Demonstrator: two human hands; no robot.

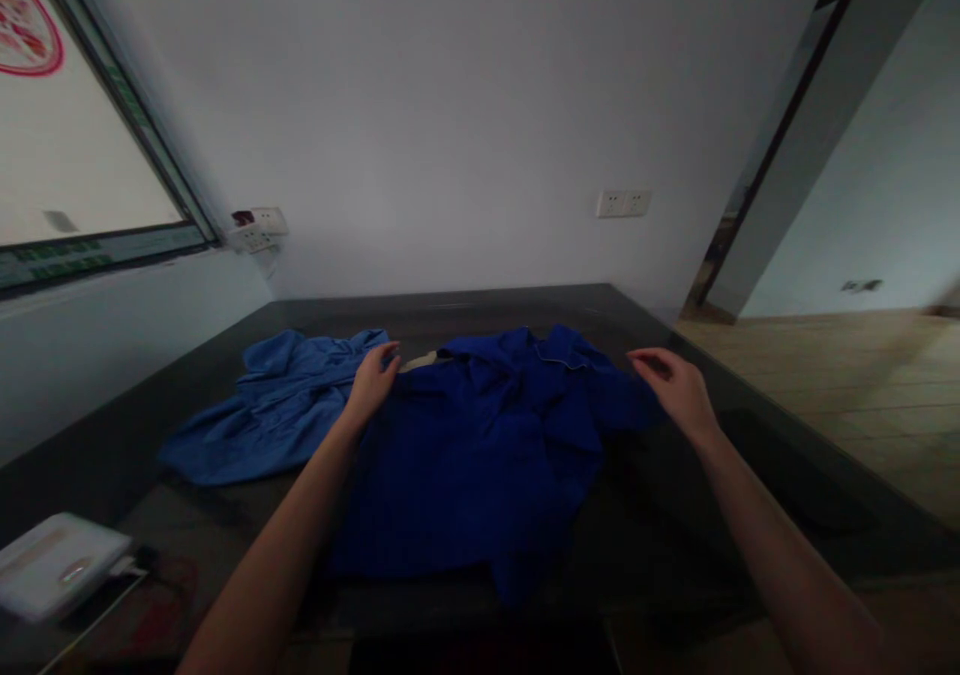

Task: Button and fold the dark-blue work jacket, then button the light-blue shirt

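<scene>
A dark blue collared garment point(465, 465) lies rumpled on the dark tabletop, its collar part toward the far side. My left hand point(375, 380) hovers at its upper left edge, fingers loosely bent and apart from the thumb, with no cloth visibly lifted. A pale strip point(418, 361) shows just right of those fingertips. On the other side, my right hand point(677, 387) is above the garment's right sleeve, its fingers curved and a gap showing between thumb and forefinger. A lighter blue garment point(281, 405) lies crumpled to the left, partly behind my left hand.
The dark table point(697, 515) reaches back to a pale wall point(450, 135). A white box-shaped device point(64, 560) with a cable sits at the near left. Wall sockets point(624, 203) are above the table; a tiled floor point(855, 385) lies to the right.
</scene>
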